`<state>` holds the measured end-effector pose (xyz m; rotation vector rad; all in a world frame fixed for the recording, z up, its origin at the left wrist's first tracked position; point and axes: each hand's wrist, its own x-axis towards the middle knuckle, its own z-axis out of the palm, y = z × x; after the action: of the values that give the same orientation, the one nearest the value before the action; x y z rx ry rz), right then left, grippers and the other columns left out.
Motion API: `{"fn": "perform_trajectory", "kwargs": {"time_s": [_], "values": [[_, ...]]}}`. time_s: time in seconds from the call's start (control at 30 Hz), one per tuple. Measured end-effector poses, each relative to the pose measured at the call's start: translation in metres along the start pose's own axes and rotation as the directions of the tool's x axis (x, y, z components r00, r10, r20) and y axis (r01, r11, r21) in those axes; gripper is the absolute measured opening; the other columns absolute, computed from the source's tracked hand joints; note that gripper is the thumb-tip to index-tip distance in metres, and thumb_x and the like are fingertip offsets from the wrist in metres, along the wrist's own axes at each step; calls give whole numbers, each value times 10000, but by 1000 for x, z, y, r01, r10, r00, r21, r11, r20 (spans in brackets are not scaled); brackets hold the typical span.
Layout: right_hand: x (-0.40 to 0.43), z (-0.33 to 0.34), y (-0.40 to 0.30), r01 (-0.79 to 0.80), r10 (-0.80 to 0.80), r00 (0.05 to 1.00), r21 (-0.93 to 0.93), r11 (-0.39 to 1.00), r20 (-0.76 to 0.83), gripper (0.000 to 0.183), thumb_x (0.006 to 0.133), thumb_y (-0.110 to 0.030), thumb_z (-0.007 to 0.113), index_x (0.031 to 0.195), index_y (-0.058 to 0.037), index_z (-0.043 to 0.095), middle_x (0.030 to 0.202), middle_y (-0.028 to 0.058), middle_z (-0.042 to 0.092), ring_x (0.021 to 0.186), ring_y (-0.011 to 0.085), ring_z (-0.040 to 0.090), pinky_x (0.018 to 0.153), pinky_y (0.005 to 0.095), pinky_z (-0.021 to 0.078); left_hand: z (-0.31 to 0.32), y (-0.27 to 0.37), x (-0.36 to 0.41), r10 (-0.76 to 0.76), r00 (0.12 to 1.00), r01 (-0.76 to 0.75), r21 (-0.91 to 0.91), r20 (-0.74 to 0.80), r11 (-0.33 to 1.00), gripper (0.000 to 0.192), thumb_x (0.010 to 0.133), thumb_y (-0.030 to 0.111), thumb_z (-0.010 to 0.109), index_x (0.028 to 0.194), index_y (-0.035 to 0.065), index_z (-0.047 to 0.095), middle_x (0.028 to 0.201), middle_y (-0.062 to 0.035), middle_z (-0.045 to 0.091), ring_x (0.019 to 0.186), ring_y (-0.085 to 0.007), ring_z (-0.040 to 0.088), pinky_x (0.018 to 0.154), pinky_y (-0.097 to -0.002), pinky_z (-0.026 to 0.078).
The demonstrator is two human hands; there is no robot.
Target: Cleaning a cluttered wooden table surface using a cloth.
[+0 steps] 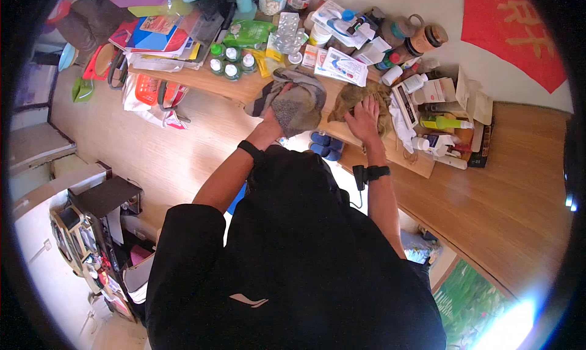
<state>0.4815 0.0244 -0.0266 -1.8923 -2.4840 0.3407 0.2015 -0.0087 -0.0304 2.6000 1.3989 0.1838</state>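
A crumpled grey fabric item [300, 105], patterned and possibly a cap or cloth, is held in my left hand [274, 120] at the front edge of the wooden table [238, 82]. Its folds hide most of those fingers. To the right, a bunched brown cloth [348, 100] lies on the tabletop. My right hand [365, 117] is on it from above, palm down, with the thumb out to the side. The cloth spreads past both sides of that hand.
Small green bottles [232, 70], medicine boxes [343, 68] and a blister pack [288, 27] crowd the table's back. Stacked books [155, 36] stand at left. A cardboard box [480, 105] and white bottles [415, 83] sit at right. Blue slippers [326, 144] lie on the floor below.
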Motion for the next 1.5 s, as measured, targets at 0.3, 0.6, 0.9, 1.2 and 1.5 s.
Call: {"fn": "perform_trajectory", "kwargs": {"time_s": [0.3, 0.6, 0.9, 1.2, 1.5], "values": [[-2, -6, -16, 6, -7, 1000, -97, 995, -15, 514, 836, -377, 578, 1130, 44, 562, 1347, 316, 409, 1332, 452, 299, 1139, 565, 160, -3, 0, 1, -47, 998, 42, -101, -46, 994, 601, 891, 502, 460, 1417, 211, 437, 1436, -47, 482, 1380, -213, 368, 1209, -461, 90], [6, -19, -35, 221, -126, 972, 591, 776, -198, 474, 786, -225, 657, 1191, -5, 548, 1225, 224, 532, 1186, 412, 454, 1043, 488, 317, -19, 4, 2, -79, 997, 74, -199, -18, 977, 596, 904, 502, 449, 1415, 196, 439, 1420, -61, 498, 1365, -215, 388, 1206, -453, 109], [41, -19, -49, 25, -43, 999, 667, 745, 9, 404, 898, -258, 569, 1205, 2, 532, 1133, 247, 582, 1059, 446, 525, 950, 469, 405, -5, 1, 2, -26, 999, 26, 10, -39, 1000, 569, 911, 486, 419, 1400, 198, 465, 1430, -60, 487, 1381, -216, 370, 1201, -476, 91], [-38, 11, 20, -139, 89, 990, 885, 444, 111, 414, 926, -189, 525, 1266, 46, 495, 1307, 154, 552, 1211, 279, 505, 1045, 415, 382, 0, -3, -2, -10, 995, 1, -99, -94, 995, 527, 925, 448, 433, 1388, 197, 472, 1435, -64, 482, 1363, -223, 397, 1204, -479, 103], [-107, -125, 13, 248, 259, 960, 751, -611, -106, 627, 882, -403, 619, 1391, -75, 457, 1423, 136, 460, 1342, 322, 382, 1148, 530, 238, 4, -1, 4, -59, 998, 61, -94, 16, 994, 569, 934, 454, 431, 1413, 147, 429, 1445, -71, 467, 1382, -234, 360, 1207, -466, 85]]}}
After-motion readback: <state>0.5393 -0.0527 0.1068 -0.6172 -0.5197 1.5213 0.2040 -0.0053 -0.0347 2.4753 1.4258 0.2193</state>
